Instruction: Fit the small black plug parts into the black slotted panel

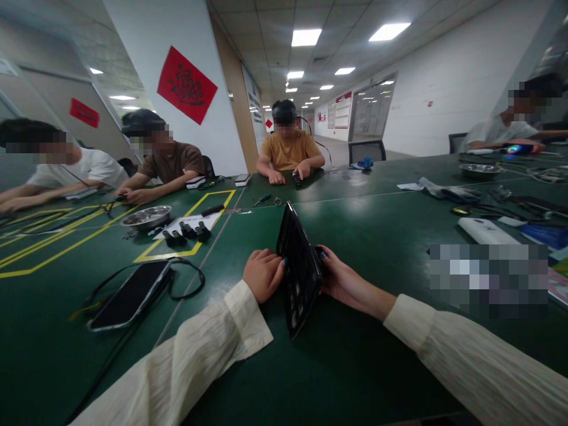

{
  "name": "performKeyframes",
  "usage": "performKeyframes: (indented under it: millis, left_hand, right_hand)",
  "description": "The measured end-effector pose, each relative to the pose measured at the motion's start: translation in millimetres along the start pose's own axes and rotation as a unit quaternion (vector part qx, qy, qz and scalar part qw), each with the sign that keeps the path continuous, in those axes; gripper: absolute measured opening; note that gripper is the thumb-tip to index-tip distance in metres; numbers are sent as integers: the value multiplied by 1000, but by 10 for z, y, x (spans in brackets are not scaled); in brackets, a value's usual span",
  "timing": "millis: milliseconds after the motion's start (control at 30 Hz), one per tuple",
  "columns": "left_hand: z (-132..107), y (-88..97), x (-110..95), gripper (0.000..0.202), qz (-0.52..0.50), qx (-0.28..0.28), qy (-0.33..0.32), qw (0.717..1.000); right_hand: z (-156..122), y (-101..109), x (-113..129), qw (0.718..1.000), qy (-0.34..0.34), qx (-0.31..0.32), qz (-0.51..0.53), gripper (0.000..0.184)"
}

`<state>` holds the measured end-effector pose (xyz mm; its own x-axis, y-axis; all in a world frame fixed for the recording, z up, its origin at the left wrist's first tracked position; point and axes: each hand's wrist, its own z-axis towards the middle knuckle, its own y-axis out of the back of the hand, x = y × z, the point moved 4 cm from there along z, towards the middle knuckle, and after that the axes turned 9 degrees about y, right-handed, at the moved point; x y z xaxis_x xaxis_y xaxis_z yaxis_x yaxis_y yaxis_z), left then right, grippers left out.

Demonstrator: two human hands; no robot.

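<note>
A thin black rectangular panel (298, 278) stands on its edge before me, tilted, its darker inner face turned left with several paler patches low on it. My right hand (339, 279) grips its right side, the thumb near the upper edge and the other fingers partly hidden behind it. Against the panel's left face rests my left hand (264, 275), fingers curled in and thumb tip at the surface. Whatever lies inside those curled fingers is hidden. What kind of device or case the panel is, I cannot tell.
A phone (131, 294) with a black cable lies left. Beyond it are a metal bowl (148, 217), several black cylindrical parts (186, 231) on paper and a screwdriver (262, 199). A white box (486, 232) and gloves (450, 192) lie right. Several people sit around the green table (377, 236).
</note>
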<state>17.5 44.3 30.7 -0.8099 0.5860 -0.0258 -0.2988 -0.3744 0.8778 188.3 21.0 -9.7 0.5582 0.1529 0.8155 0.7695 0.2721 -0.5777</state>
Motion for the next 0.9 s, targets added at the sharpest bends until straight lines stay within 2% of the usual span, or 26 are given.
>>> performKeyframes:
  millis: [167,467,667,900]
  left_hand:
    - [-9,26,-10,31,20,-15,20,999]
    - [-20,13,3,36,11,-20,2,1000]
    - [-49,-8,1,28,-17,-16,-26,999]
    - [-50,-35,20,35,-7,23,25,999]
  right_hand:
    - [-16,-28,27,1000,-6,0,-3,57]
    - [-19,-24,29,1000,-16,0,-18,46]
    - [-9,-28,37,1000,-10,0,-10,43]
    - [4,-4,14,1000,-17,-5,-26,42]
